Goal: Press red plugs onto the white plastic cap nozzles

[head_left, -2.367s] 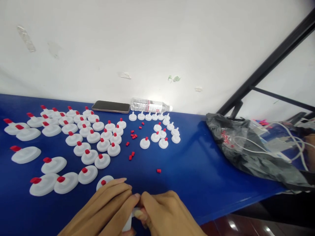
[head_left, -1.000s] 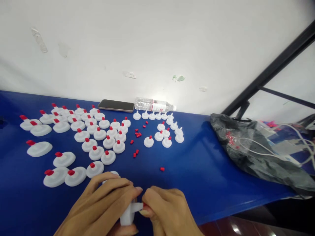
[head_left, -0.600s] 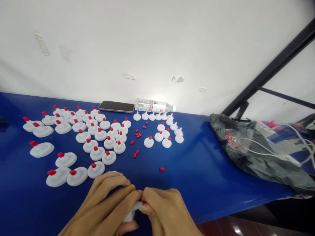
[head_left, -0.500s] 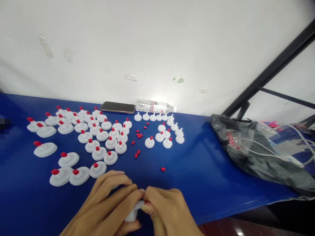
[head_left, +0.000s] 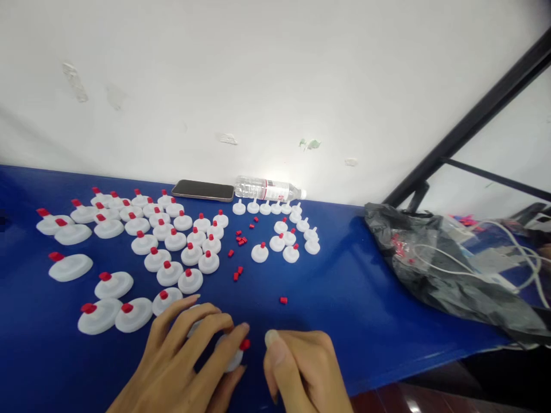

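Note:
My left hand (head_left: 189,350) is curled around a white round nozzle cap (head_left: 235,360) near the front of the blue table, held between thumb and index finger. A red tip cover (head_left: 245,344) sits on that cap's spout, pointing right. Under the left hand's fingers another white cap (head_left: 194,328) shows in part. To the right, apart from the held cap, my right hand (head_left: 303,367) is closed, thumb against the curled index finger, with nothing visible in it. Beyond the hands lie loose red tip covers (head_left: 241,240), one of them (head_left: 283,300) by itself.
Many red-tipped white caps (head_left: 146,244) cover the table's left side. Uncovered white caps (head_left: 266,207) line up before a clear bottle (head_left: 267,188) and a phone (head_left: 203,190) by the wall. At right lies a black plastic bag (head_left: 430,287) with a white cable (head_left: 460,269).
My right hand has drawn away from the cap to the right. The cap stays in my left hand, its red tip now visible. The view has shifted slightly.

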Demonstrator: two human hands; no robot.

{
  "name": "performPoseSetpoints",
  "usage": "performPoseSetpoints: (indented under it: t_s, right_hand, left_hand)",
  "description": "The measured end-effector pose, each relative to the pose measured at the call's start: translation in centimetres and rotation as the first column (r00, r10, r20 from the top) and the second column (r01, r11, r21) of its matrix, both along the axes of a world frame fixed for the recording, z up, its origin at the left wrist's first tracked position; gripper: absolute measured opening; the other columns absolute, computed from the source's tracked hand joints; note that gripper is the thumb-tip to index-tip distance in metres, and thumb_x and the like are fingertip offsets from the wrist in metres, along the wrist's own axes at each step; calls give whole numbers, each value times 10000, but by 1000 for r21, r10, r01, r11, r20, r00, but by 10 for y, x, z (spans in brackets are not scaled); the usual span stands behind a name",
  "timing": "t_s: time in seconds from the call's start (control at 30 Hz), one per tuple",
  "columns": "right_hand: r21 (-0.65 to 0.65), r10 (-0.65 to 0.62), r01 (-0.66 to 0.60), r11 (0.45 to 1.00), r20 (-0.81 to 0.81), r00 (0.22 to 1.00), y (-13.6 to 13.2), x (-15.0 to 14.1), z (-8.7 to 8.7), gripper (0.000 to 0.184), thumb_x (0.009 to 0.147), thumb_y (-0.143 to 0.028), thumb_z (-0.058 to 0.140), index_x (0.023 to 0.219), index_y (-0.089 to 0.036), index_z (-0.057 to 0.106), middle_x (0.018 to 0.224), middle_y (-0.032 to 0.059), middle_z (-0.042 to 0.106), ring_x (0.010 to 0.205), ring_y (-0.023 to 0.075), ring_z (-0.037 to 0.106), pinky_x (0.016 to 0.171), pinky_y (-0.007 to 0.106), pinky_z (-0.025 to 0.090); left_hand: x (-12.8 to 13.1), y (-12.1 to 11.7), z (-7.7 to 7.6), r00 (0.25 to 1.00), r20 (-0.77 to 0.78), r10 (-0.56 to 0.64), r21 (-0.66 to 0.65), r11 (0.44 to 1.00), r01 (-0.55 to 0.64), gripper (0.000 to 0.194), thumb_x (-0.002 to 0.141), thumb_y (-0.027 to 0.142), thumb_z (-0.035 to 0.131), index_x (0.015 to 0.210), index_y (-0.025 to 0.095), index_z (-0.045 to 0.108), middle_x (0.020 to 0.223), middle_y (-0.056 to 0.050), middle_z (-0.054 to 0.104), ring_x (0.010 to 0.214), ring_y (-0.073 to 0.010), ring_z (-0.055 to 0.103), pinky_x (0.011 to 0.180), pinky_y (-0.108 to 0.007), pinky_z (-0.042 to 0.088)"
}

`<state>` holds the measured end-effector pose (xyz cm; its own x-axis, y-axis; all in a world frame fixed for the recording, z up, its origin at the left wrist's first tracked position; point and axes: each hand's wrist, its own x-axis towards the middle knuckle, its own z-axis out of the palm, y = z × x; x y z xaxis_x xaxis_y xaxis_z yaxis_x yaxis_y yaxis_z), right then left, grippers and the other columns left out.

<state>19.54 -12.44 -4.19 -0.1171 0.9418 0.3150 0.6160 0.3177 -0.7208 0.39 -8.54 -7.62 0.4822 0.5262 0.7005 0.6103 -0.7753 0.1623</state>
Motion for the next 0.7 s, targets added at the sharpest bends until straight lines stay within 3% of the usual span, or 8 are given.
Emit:
performPoseSetpoints:
  t_s: [0.1,0.2,0.4,0.57,0.7]
  right_hand:
    - [-46,3,-10,999,-149,989,4,1,2,642,1136,-426,286,567,-187,463,505,-36,553,487,71,547,561,198,410]
    - [-72,1,-18,997,-230,973,7,3,0,683,1123,-487,307,533,-184,471,485,-31,540,454,71,514,530,205,397]
    - [-49,-31,18,999,-268,963,8,7,-5,655,1118,-408,358,515,-179,475,467,-33,506,437,67,463,514,221,350]
    - [94,-74,86,992,-127,989,16,24,-3,540,1098,-325,399,587,-186,506,519,-37,516,473,72,487,523,223,335]
    - [195,-306,293,936,36,951,29,56,-2,480,1075,-375,474,637,-201,568,552,-34,529,499,102,493,550,246,359]
  left_hand:
    - [-8,3,1,990,-141,17,11,1000,-16,436,952,244,593,1384,187,613,1131,-39,706,1164,-218,568,1245,-364,193]
    - [-12,5,-2,988,-147,48,29,999,-45,423,929,223,599,1350,204,633,1167,-37,719,1250,-232,539,1287,-394,125]
    - [-24,10,-17,994,-89,61,36,998,-58,490,904,76,513,1366,209,608,1436,-62,612,1494,-248,396,1287,-412,207]
    - [-26,12,-21,993,-61,96,51,994,-93,489,899,72,517,1358,206,620,1511,-80,542,1529,-272,365,1285,-401,231]
    - [-18,9,-15,994,31,107,49,993,-108,438,913,66,545,1303,243,638,1497,-58,549,1503,-259,411,1257,-385,302]
